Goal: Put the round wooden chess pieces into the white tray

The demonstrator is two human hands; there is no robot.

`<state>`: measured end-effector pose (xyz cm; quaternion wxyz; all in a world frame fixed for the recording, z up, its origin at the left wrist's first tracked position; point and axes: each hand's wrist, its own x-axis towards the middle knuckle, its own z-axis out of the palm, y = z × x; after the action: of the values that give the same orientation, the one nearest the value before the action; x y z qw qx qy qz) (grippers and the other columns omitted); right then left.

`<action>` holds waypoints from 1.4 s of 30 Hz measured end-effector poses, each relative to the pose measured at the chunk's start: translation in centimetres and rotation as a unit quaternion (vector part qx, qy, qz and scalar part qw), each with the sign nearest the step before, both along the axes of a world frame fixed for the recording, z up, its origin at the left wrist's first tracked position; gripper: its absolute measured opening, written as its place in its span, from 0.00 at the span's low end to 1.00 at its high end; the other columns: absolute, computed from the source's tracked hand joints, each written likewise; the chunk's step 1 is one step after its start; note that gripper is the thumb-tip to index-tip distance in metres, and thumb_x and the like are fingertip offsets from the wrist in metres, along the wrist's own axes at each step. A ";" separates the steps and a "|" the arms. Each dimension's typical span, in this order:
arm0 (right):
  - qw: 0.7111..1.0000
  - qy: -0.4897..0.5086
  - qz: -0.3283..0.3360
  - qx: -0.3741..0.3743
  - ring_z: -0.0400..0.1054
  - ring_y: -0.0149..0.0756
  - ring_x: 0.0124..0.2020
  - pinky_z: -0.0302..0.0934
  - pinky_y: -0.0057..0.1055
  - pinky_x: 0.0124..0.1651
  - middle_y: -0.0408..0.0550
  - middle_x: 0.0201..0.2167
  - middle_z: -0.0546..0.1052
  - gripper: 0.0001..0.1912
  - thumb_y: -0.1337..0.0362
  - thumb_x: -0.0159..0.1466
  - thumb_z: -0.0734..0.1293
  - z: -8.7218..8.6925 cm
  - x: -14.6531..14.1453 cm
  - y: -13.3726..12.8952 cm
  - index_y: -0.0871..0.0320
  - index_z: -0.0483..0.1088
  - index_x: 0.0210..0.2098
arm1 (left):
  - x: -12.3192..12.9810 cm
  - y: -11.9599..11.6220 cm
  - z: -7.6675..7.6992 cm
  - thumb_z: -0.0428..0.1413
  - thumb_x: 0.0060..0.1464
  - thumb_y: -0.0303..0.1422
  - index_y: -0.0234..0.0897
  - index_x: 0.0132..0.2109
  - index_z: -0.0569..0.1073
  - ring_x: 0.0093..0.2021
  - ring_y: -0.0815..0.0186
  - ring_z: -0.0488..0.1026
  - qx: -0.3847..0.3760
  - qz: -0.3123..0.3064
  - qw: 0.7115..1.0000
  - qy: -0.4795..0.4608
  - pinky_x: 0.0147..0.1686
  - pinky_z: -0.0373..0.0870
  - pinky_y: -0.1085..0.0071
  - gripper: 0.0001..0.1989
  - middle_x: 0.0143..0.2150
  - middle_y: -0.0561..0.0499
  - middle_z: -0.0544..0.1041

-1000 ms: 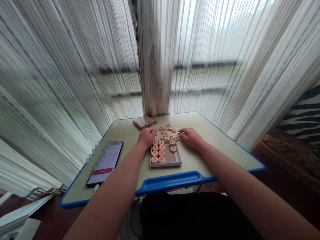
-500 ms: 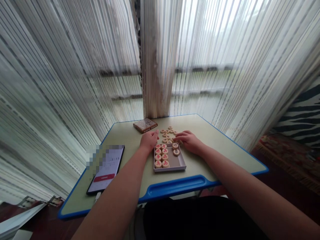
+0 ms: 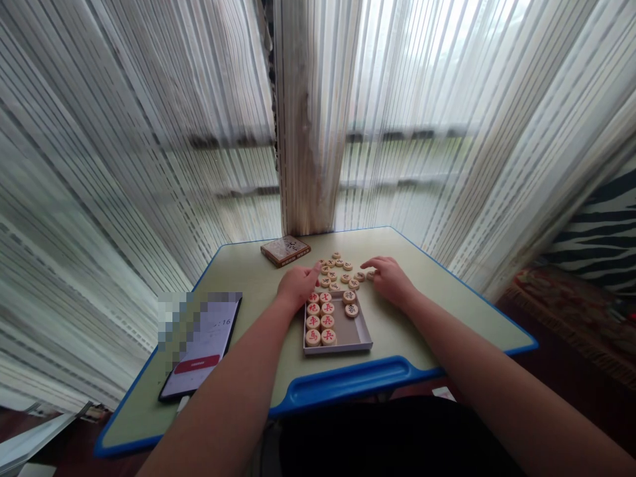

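Observation:
An open shallow box (image 3: 365, 331) lies in front of me on the table. In its left part, round xiangqi pieces with red characters (image 3: 326, 322) fill two columns; two dark-lettered pieces (image 3: 351, 311) sit toward its far right. My left hand (image 3: 298, 287) is at the box's far left corner, fingers closed together; what they hold, if anything, is hidden. Beyond the box, several loose xiangqi pieces (image 3: 332, 275) are scattered. To their right is my right hand (image 3: 391, 279), its index finger stretched out above the table, with one piece (image 3: 370, 275) beside its curled fingers.
A flat printed box lid (image 3: 285, 250) lies at the back left of the table (image 3: 427, 298). On the left, a phone (image 3: 206, 351) shows a running timer. The near edge has a blue trough (image 3: 348, 381). Striped curtains (image 3: 318, 119) hang behind the table.
My right hand has drawn right, away from the loose pieces, and some pieces near it now lie further apart. My left hand stays near the box's far left corner. The view shifted slightly.

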<state>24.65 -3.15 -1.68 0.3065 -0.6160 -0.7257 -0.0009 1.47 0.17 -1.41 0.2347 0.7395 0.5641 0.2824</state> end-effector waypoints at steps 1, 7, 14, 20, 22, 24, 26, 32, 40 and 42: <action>1.000 -0.001 0.020 0.001 0.64 0.41 0.45 0.58 0.39 0.52 0.49 0.40 0.77 0.21 0.78 0.52 0.58 0.1 -0.1 -0.1 0.55 0.76 0.36 | 0.0 0.0 0.0 0.39 0.53 0.55 0.36 0.21 0.73 0.21 0.66 0.68 0.002 0.001 1.000 -0.003 0.25 0.60 0.70 0.32 0.18 0.49 0.73; 0.991 -0.021 0.131 -0.013 0.64 0.40 0.47 0.56 0.40 0.54 0.47 0.45 0.76 0.17 0.71 0.58 0.60 0.1 -1.2 -0.5 0.53 0.76 0.41 | 0.1 0.3 -0.1 0.39 0.52 0.56 0.37 0.20 0.71 0.20 0.66 0.67 -0.007 0.002 1.000 -0.014 0.25 0.60 0.70 0.31 0.16 0.50 0.71; 0.990 -0.031 0.134 -0.023 0.64 0.40 0.46 0.55 0.41 0.52 0.46 0.43 0.77 0.09 0.63 0.60 0.63 0.0 -1.8 -0.2 0.54 0.76 0.35 | 0.0 0.3 0.0 0.39 0.52 0.55 0.37 0.20 0.72 0.21 0.66 0.68 -0.010 0.005 1.000 -0.010 0.25 0.61 0.70 0.32 0.17 0.50 0.72; 0.996 0.008 0.076 -0.035 0.64 0.41 0.42 0.60 0.37 0.47 0.47 0.29 0.77 0.05 0.64 0.56 0.67 0.0 -2.0 -0.2 0.54 0.76 0.31 | 0.0 0.2 0.1 0.39 0.52 0.55 0.37 0.20 0.72 0.20 0.66 0.68 -0.021 0.003 1.000 -0.011 0.26 0.62 0.70 0.31 0.17 0.50 0.72; 0.997 0.015 0.068 -0.031 0.64 0.41 0.41 0.61 0.36 0.46 0.48 0.29 0.76 0.05 0.65 0.56 0.67 0.0 -2.1 -0.2 0.55 0.76 0.32 | 0.0 0.2 0.2 0.39 0.52 0.55 0.37 0.20 0.71 0.20 0.66 0.68 -0.022 0.002 1.000 -0.010 0.26 0.62 0.70 0.31 0.17 0.50 0.72; 0.997 0.020 0.070 -0.027 0.64 0.40 0.42 0.62 0.36 0.45 0.49 0.29 0.75 0.06 0.65 0.55 0.68 0.1 -2.1 -0.2 0.55 0.75 0.34 | 0.0 0.2 0.2 0.39 0.52 0.55 0.36 0.21 0.71 0.20 0.67 0.68 -0.021 0.000 1.000 -0.011 0.26 0.62 0.70 0.31 0.18 0.50 0.73; 0.997 0.030 0.070 -0.018 0.64 0.40 0.42 0.62 0.36 0.45 0.49 0.31 0.75 0.07 0.65 0.56 0.68 0.3 -2.0 -0.3 0.56 0.75 0.35 | 0.0 0.3 0.1 0.39 0.52 0.56 0.36 0.21 0.71 0.19 0.67 0.68 -0.022 -0.001 1.000 -0.015 0.26 0.62 0.70 0.31 0.18 0.50 0.73; 0.987 0.116 0.111 0.000 0.68 0.35 0.36 0.63 0.32 0.39 0.47 0.32 0.76 0.09 0.60 0.56 0.67 2.2 -1.9 -2.2 0.57 0.73 0.35 | -0.1 0.6 -0.2 0.39 0.51 0.57 0.36 0.22 0.72 0.19 0.67 0.68 -0.027 -0.006 0.999 -0.026 0.26 0.62 0.70 0.32 0.18 0.50 0.72; 0.954 0.075 0.276 -0.093 0.66 0.30 0.29 0.62 0.27 0.32 0.45 0.31 0.77 0.09 0.68 0.52 0.68 4.1 -2.7 -4.9 0.58 0.73 0.34 | -0.3 0.9 -0.3 0.40 0.52 0.55 0.35 0.23 0.71 0.20 0.67 0.68 -0.034 -0.017 0.999 -0.038 0.26 0.62 0.70 0.30 0.18 0.50 0.72; 0.952 0.037 0.292 -0.087 0.66 0.31 0.29 0.62 0.28 0.34 0.44 0.30 0.76 0.08 0.67 0.51 0.69 4.1 -2.7 -5.0 0.57 0.74 0.33 | -0.4 1.0 -0.4 0.40 0.52 0.54 0.35 0.23 0.71 0.20 0.68 0.67 -0.033 -0.020 0.998 -0.040 0.26 0.62 0.71 0.30 0.18 0.50 0.72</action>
<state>21.98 -8.18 2.39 0.2652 -0.4010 -0.8592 0.1751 1.12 1.13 -1.76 0.2870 0.7306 0.5484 0.2883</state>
